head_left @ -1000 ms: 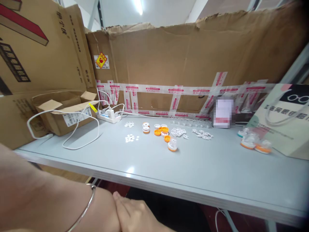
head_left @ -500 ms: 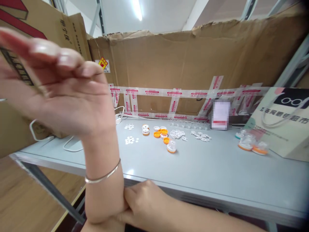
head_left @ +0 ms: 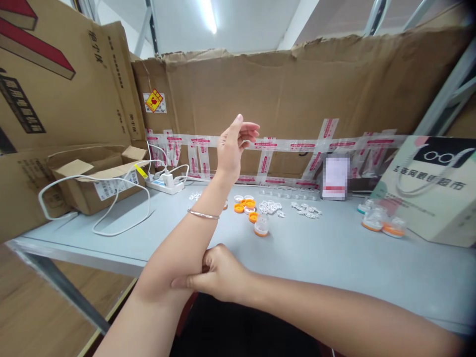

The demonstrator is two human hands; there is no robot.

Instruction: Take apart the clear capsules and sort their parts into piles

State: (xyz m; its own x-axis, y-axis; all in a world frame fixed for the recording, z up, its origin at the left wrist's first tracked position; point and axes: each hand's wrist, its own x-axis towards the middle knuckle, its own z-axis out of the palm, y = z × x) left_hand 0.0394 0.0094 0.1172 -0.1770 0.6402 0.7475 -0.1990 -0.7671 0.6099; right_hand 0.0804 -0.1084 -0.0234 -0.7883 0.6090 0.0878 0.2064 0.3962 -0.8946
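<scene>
Clock positions taken from mid-view, 12 at top.

- Table (head_left: 334,263): grey top, across the lower half, 8 to 4 o'clock.
- Back carton (head_left: 230,84): brown, taped, torn upper edge, 11 to 2 o'clock.
- Printed carton (head_left: 78,94): red and black markings, 10 o'clock.
- Paper bag (head_left: 427,210): pale, glasses motif, rope handle, 3 o'clock.
- Open carton (head_left: 82,199): flaps raised, 9 o'clock.
- Left forearm (head_left: 174,248): bare, slanting from 7 o'clock up toward centre.
- Right hand (head_left: 226,274): 6 o'clock, clamped on the left forearm near the elbow, thumb on the near face.
- Left hand (head_left: 231,151): raised just above centre, in front of the back carton; fingers loosely bent, thumb tip apart from the fingertips.
- Power strip (head_left: 165,185): white, plugs fitted, 9 o'clock.
- Domed pieces (head_left: 374,218): group beside the paper bag, clear tops, past 3 o'clock.
- Single domed piece (head_left: 262,225): upright, orange base, 5 o'clock.
- Bracelet (head_left: 203,214): silver, around the left wrist, 8 o'clock.
- Orange rings (head_left: 239,208): among white ones, 6 o'clock.
- Small white parts (head_left: 270,208): two heaps, 4 o'clock.
- White discs (head_left: 194,196): partly hidden by the left forearm, 8 o'clock.
</scene>
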